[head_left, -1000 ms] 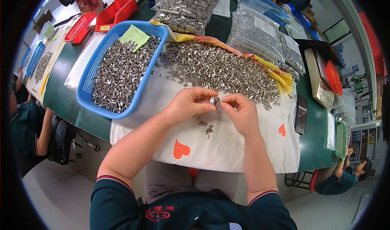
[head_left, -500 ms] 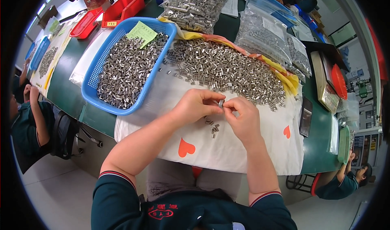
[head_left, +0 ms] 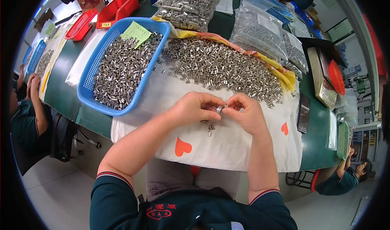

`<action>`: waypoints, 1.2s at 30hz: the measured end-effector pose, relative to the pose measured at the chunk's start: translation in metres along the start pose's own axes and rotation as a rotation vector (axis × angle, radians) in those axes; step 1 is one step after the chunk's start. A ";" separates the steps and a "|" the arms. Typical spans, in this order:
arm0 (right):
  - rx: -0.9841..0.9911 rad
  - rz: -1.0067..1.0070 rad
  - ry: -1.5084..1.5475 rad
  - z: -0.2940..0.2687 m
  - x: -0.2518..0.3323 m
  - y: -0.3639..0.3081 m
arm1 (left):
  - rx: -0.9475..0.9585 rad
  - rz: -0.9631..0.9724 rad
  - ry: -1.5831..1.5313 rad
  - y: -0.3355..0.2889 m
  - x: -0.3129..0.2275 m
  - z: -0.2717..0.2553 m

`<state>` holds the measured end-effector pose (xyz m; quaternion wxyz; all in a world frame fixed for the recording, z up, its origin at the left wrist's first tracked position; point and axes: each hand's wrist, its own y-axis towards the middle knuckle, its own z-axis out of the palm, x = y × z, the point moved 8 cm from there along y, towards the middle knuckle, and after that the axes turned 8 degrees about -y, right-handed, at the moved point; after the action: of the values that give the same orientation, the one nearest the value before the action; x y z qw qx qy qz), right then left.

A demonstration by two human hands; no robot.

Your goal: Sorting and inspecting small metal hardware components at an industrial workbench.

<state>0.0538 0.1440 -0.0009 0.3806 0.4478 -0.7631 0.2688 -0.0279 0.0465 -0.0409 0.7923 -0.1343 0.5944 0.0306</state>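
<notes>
At the middle of a white cloth with red hearts (head_left: 239, 149), laid over a green worktop (head_left: 319, 151): one metal ring (head_left: 219, 109), raised between two bare hands. Left hand (head_left: 190, 109): thumb and forefinger closed on the ring; small cylinders show in the gap behind, whether palmed or lying beyond cannot be told. Right hand (head_left: 248, 115): thumb and forefinger bent together at the ring's right edge, other fingers curled; whether they pinch a part there is too small to tell. Step in hand, by judgement: close two-handed fingertip work at the ring. Next move, likewise judged, calls for a steady left pinch and fine placing by the right fingertips. Obstructions: the fingers cover much of the ring; the left hand partly hides a few loose cylinders (head_left: 211, 129) just below it. Surroundings: a broad heap of metal cylinders (head_left: 223, 65) beyond the hands, bordered by a yellow-and-orange cloth (head_left: 287, 79); a blue basket (head_left: 104, 111) at left, filled with similar pieces, green slip (head_left: 137, 34) on top; a clear bag of metal parts (head_left: 187, 6) behind; further filled bags (head_left: 258, 31) at far right; red bins (head_left: 126, 6) at far left; a dark flat device (head_left: 303, 113) beside the cloth's right edge.
</notes>
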 end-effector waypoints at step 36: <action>-0.208 -0.243 0.015 0.007 0.030 -0.005 | -0.105 0.161 -0.094 0.001 -0.013 -0.012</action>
<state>0.0463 0.1225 0.0199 0.4602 0.4932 -0.7242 0.1436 -0.0428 0.0459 -0.0318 0.8062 -0.1260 0.5629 0.1317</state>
